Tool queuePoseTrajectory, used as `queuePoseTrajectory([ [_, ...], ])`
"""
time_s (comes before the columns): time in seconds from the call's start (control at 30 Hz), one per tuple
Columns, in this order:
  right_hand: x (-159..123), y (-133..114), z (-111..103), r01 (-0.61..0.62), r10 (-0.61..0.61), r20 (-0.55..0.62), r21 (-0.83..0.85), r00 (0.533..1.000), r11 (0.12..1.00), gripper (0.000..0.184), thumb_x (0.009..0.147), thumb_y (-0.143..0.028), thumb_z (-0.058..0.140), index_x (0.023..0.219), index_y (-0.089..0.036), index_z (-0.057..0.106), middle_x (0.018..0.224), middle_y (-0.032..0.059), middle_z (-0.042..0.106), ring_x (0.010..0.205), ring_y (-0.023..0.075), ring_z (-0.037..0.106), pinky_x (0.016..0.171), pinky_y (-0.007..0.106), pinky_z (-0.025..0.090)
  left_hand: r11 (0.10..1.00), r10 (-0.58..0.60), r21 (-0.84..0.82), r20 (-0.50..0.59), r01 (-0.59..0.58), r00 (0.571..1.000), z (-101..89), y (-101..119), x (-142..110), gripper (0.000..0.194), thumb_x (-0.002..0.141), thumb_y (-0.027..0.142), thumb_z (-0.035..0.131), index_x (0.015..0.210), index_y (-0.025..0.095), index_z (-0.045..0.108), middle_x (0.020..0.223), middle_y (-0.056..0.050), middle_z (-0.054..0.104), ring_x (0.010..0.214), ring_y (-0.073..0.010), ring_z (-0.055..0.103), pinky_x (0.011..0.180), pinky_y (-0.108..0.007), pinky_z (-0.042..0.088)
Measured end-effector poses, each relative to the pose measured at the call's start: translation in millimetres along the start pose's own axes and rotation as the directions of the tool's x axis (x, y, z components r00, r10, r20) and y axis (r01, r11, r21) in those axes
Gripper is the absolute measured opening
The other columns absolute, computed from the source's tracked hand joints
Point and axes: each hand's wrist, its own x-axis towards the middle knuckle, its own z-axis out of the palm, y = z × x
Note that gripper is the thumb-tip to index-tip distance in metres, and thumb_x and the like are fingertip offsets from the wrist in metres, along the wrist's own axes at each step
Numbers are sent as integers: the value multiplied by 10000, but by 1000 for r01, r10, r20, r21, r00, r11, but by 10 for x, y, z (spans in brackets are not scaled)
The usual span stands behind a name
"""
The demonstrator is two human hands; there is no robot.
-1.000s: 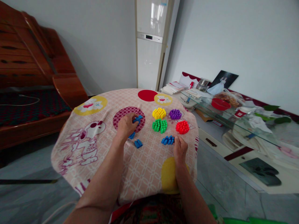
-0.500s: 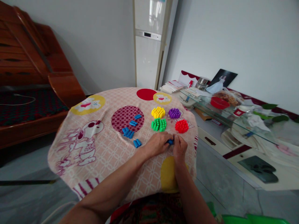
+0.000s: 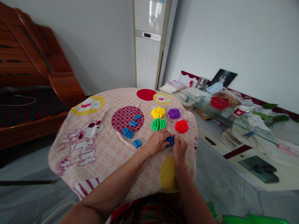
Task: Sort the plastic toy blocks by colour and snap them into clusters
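Near the table's right front, a tight cluster of small blue plastic pegs (image 3: 170, 141) stands between my hands. My left hand (image 3: 157, 142) is curled against its left side, fingers closed on the pegs. My right hand (image 3: 179, 147) presses its bent fingers and thumb at the right side of the same cluster. My fingers partly hide it. Just beyond stand clusters of green pegs (image 3: 158, 124), yellow pegs (image 3: 158, 112), purple pegs (image 3: 174, 113) and red pegs (image 3: 181, 126). Several loose blue pegs (image 3: 128, 133) lie on their sides to the left.
A patterned pink cloth (image 3: 105, 149) covers the table. At the right, a glass-topped cabinet (image 3: 235, 121) holds papers, a red bowl (image 3: 220, 103) and a paper cup (image 3: 240, 110). A wooden bench (image 3: 63, 87) stands at the left, and a white upright cabinet unit (image 3: 148, 59) behind.
My left fingers have shifted slightly back and to the left, so more of the blue cluster shows between my hands. The other clusters and loose pegs have stayed put.
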Motion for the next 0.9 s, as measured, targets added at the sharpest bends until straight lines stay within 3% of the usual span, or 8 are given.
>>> queuePoseTrajectory([
  [0.17, -4, 11, -2, 8, -8, 2, 4, 1000, 1000, 404, 908, -434, 444, 818, -142, 709, 776, 63, 704, 711, 182, 591, 674, 280, 438, 996, -68, -57, -15, 67, 998, -93, -75, -18, 328, 762, 200, 723, 1081, 175, 653, 1008, -67, 643, 824, -168, 603, 753, -288, 489],
  [0.33, -1, 64, -3, -18, 18, 4, 27, 1000, 999, 415, 895, -447, 456, 896, -133, 728, 851, 85, 731, 791, 211, 637, 734, 307, 466, 987, -155, -53, -111, 150, 982, -258, -209, 14, 224, 810, 206, 650, 1028, 160, 673, 945, -62, 670, 747, -144, 600, 700, -262, 467],
  [0.4, -3, 67, -4, -24, 23, 6, 32, 1000, 999, 414, 894, -449, 461, 894, -135, 731, 845, 81, 732, 786, 210, 638, 732, 308, 466, 972, -231, 3, -170, 234, 958, -437, -367, -28, 195, 809, 204, 628, 990, 159, 684, 900, -58, 680, 752, -156, 608, 700, -268, 458],
  [0.5, -10, 39, -9, -35, 35, 8, 38, 999, 999, 406, 896, -443, 456, 887, -142, 730, 833, 71, 729, 770, 204, 631, 711, 300, 462, 877, -429, 129, -220, 462, 876, -772, -688, -204, 197, 779, 228, 639, 953, 158, 700, 838, -52, 690, 747, -193, 619, 683, -295, 438],
  [0.6, -17, 3, -15, -33, 33, 15, 31, 999, 999, 401, 898, -437, 449, 869, -147, 724, 809, 63, 722, 744, 195, 618, 687, 291, 456, 747, -599, 244, -156, 619, 785, -1027, -971, -443, 181, 711, 255, 700, 864, 159, 717, 755, -42, 678, 713, -222, 610, 624, -304, 393],
  [0.73, -21, -18, -20, -18, 17, 16, 20, 1000, 1000, 399, 906, -432, 440, 831, -152, 715, 789, 62, 713, 727, 190, 603, 684, 290, 454, 785, -592, 266, 55, 560, 804, -1095, -1105, -603, 187, 642, 217, 709, 827, 210, 736, 688, 7, 663, 667, -193, 588, 608, -284, 364],
  [0.9, -18, -19, -17, -28, 28, 4, 30, 1000, 999, 387, 895, -424, 447, 845, -154, 720, 815, 69, 722, 752, 197, 611, 708, 300, 463, 799, -576, 262, 76, 541, 814, -1068, -1009, -543, 170, 607, 184, 668, 763, 228, 720, 731, 11, 695, 699, -181, 605, 611, -261, 381],
])
